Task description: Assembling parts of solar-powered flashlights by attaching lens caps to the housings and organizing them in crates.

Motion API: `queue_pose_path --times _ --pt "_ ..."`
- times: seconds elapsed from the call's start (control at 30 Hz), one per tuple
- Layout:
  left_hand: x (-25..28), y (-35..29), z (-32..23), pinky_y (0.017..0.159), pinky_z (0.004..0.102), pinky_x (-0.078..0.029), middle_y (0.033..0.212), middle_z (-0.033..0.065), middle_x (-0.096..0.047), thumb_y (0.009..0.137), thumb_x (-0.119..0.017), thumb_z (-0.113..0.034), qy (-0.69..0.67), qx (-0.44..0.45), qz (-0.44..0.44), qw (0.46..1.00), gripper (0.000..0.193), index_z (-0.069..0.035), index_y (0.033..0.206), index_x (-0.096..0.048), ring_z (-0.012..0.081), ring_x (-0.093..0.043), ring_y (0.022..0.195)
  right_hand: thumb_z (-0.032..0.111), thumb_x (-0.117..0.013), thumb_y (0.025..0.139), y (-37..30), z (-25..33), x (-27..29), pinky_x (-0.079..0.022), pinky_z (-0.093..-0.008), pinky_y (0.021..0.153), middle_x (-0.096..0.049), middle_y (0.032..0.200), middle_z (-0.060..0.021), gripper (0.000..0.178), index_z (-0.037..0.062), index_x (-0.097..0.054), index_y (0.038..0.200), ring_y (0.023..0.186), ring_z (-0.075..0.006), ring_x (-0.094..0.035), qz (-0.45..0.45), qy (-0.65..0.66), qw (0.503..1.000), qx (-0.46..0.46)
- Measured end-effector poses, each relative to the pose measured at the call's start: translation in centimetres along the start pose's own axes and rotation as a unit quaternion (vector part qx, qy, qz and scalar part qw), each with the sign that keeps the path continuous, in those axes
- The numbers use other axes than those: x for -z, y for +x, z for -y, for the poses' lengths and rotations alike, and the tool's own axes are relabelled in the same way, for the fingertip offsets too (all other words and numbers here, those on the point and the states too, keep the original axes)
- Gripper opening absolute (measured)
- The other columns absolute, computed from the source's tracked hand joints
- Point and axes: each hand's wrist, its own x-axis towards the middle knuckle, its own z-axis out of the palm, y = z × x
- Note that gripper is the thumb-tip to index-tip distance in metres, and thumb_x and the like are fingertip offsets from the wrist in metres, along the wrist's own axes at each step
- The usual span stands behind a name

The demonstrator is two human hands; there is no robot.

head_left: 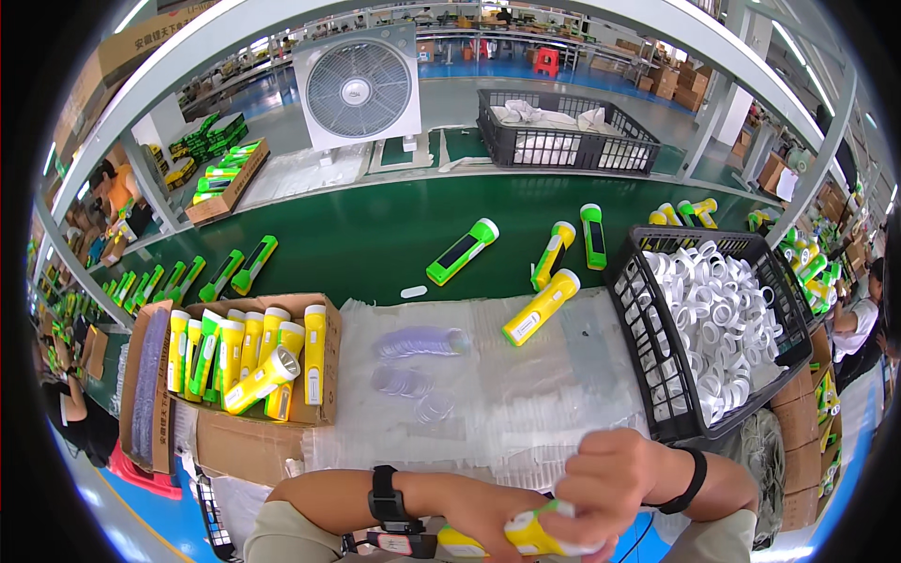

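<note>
Close to my body, a yellow and green flashlight lies between both hands at the lower edge. My left hand is wrapped around its body. Curled over the white head end is my right hand, its fingers closed; they partly hide that end. On the pale mat ahead are stacks of thin transparent discs. Another yellow flashlight lies at the mat's far edge. To the left, a cardboard box holds several yellow and green flashlights standing with their heads up.
A black crate of white rings stands at the right. Beyond the mat runs a green conveyor belt with several flashlights. A fan and another black crate stand behind it. People work at both sides.
</note>
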Motion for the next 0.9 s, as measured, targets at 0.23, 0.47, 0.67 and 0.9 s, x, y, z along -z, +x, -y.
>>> queue_pose_path --times 0.23,0.47,0.67,0.9 --pt "4.3 1.3 -1.2 0.063 0.039 -0.05 0.083 0.0202 -0.062 0.076 -0.065 -0.02 0.402 0.237 -0.326 0.822 0.042 0.002 0.107 -0.049 0.0349 -0.063 0.071 0.028 -0.05 0.087 -3.8 -4.4 -3.2 -0.045 -0.0365 0.05 -0.058 0.072 -0.0076 0.03 0.0078 -0.06 0.106 0.059 -0.0258 -0.057 0.023 -0.1 0.866 -0.489" --pt "3.0 0.9 -3.3 0.067 0.0402 -0.051 0.084 0.0188 -0.063 0.078 -0.066 -0.025 0.171 0.194 -0.218 0.941 0.042 -0.001 0.108 -0.048 0.0346 -0.063 0.076 0.027 -0.042 0.093 -2.9 -3.3 -3.5 -0.043 -0.034 0.09 -0.058 0.111 -0.02 0.047 0.001 -0.041 0.131 0.113 -0.0298 -0.053 -0.142 0.266 0.942 -0.148" --pt "3.9 1.3 -1.0 0.057 0.0437 -0.049 0.076 0.0222 -0.061 0.075 -0.065 -0.019 0.439 0.232 -0.302 0.814 0.044 0.007 0.104 -0.045 0.0387 -0.061 0.066 0.014 -0.035 0.094 -4.6 -4.7 -7.2 -0.042 -0.0281 0.088 -0.058 0.109 -0.0105 0.045 0.0079 -0.035 0.139 0.099 -0.0168 -0.053 -0.241 0.292 0.787 -0.487" --pt "4.5 0.6 -2.9 0.061 0.0347 -0.049 0.082 0.0144 -0.062 0.085 -0.061 -0.028 0.102 0.192 -0.204 0.955 0.044 0.0 0.115 -0.045 0.0261 -0.062 0.067 0.044 -0.041 0.094 -3.5 -3.6 -3.7 -0.033 -0.0356 0.1 -0.047 0.128 -0.0197 0.063 -0.0023 -0.034 0.136 0.118 -0.0267 -0.046 -0.15 0.368 0.86 -0.321"
